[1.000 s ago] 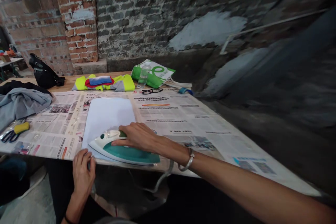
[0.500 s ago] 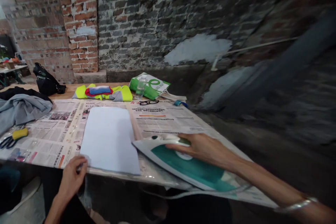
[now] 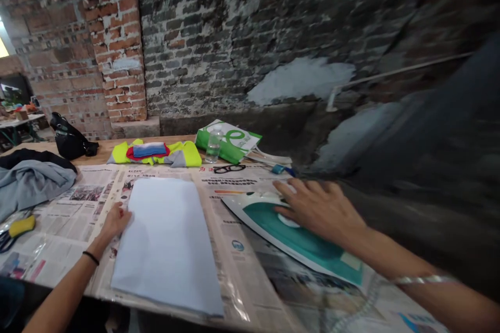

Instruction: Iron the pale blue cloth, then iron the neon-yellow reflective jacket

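Steam iron (image 3: 297, 235), white and teal, sits on the newspaper with its tip toward the pale sheet and just beside it. Your right hand (image 3: 319, 213) lies over the iron's top with fingers spread; motion blur prevents confirming whether it grips the handle. Your left hand (image 3: 115, 221) rests open on the left edge of the pale sheet (image 3: 166, 250), which lies flat on the newspaper (image 3: 66, 242). Clear plastic film (image 3: 238, 291) covers that paper. The iron's cord (image 3: 353, 304) loops across the near right corner.

To your left, note yellow-handled scissors (image 3: 21, 226) on the paper and a grey garment (image 3: 33, 184) beside them. Farther along the tabletop (image 3: 101, 142) are a folded hi-vis vest (image 3: 154, 154), eyeglasses (image 3: 229, 168), a water bottle (image 3: 213, 144), a green-and-white bag (image 3: 226, 138) and a black bag (image 3: 68, 143). Behind everything stands a worn brick wall (image 3: 195, 36).
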